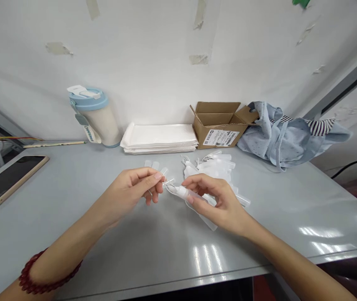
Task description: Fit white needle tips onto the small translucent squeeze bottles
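Note:
My left hand [141, 184] pinches a small clear plastic piece [169, 182] between thumb and forefinger. Beside it, my right hand [214, 198] is closed around a slim translucent plastic bottle [182, 192] with a white top, tilted toward the left hand. A thin white cord loops from that top to the left fingertips; whether it passes through the clear piece I cannot tell. Several similar bottles [225, 165] with cords lie in a pile behind and under the right hand. More small clear pieces [155, 165] rest just beyond the left fingers.
Along the wall stand a blue-lidded tumbler [101, 121], a stack of white packets [161, 136], an open cardboard box [219, 131] and a light blue cloth bag [286, 140]. A phone [9, 182] lies at the left on the grey table [153, 259].

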Demonstrator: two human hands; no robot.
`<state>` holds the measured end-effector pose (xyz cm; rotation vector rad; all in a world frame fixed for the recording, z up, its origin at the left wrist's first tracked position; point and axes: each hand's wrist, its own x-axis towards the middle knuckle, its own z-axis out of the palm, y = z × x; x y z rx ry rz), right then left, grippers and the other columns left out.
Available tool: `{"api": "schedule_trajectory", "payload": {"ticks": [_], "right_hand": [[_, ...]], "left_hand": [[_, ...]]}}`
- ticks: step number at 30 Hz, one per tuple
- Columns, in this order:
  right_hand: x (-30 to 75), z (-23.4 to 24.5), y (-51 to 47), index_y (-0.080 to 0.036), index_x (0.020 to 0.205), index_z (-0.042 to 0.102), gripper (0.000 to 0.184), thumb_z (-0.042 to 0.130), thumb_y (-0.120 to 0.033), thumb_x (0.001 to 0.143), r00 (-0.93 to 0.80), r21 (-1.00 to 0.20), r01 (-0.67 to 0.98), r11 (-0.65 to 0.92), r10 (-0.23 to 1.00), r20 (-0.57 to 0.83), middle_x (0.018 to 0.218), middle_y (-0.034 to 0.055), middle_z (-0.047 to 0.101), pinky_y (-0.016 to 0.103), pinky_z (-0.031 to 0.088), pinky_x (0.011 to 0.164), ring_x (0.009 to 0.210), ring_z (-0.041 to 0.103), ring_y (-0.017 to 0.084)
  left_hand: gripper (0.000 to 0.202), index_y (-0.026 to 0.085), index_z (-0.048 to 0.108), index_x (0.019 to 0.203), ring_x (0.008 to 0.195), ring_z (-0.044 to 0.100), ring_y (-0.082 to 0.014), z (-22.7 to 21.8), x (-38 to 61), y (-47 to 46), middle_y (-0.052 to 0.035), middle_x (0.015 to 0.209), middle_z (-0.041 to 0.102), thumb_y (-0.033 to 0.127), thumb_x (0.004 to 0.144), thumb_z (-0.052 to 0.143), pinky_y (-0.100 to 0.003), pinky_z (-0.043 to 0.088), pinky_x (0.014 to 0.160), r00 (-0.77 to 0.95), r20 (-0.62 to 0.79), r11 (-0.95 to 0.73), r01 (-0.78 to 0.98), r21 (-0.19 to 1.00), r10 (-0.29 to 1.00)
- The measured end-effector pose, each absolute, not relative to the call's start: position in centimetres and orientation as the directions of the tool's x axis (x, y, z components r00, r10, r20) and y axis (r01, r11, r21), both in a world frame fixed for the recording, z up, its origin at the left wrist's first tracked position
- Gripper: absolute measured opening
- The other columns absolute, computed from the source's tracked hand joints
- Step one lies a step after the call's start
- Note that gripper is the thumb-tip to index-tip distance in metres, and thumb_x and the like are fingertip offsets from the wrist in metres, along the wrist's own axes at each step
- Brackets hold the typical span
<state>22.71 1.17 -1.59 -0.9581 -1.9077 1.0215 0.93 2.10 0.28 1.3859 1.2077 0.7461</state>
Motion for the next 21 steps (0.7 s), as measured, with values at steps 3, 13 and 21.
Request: {"api": "schedule_trajectory", "payload": {"ticks": [3,13,21], "right_hand": [[22.74,-1.38,1.25,-0.015,0.099,0.065,0.019,0.057,-0.021,0.083,-0.441,-0.864,0.284,0.415,0.857,0.267,0.075,0.0022,0.060,0.027,0.042,0.058,0.067,0.054,0.014],[22.77,-1.25,1.22,-0.013,0.095,0.068,0.017,0.055,-0.019,0.085,-0.494,-0.809,0.267,0.523,0.795,0.351,0.074,0.0034,0.062,0.027,0.041,0.059,0.065,0.053,0.013],[22.66,-1.20,1.12,-0.014,0.094,0.069,0.017,0.055,-0.018,0.086,-0.479,-0.819,0.242,0.520,0.798,0.365,0.074,0.0027,0.062,0.026,0.041,0.059,0.064,0.052,0.012]], "left_hand": [[0.031,0.019,0.062,0.069,0.059,0.052,-0.0105,0.28,0.91,2.05,0.0028,0.063,0.058,0.041,0.089,0.054,-0.023,0.044,0.062,0.289,-0.177,0.108,0.240,0.965,0.941],[0.031,0.019,0.064,0.071,0.059,0.053,-0.0105,0.13,0.90,1.84,0.0021,0.066,0.059,0.039,0.090,0.053,-0.024,0.045,0.061,0.310,-0.163,0.115,0.167,0.979,0.937],[0.030,0.019,0.063,0.067,0.059,0.052,-0.0094,0.25,0.71,1.73,0.0036,0.061,0.058,0.035,0.091,0.054,-0.021,0.043,0.063,0.354,-0.134,0.064,0.202,0.977,0.926]]}}
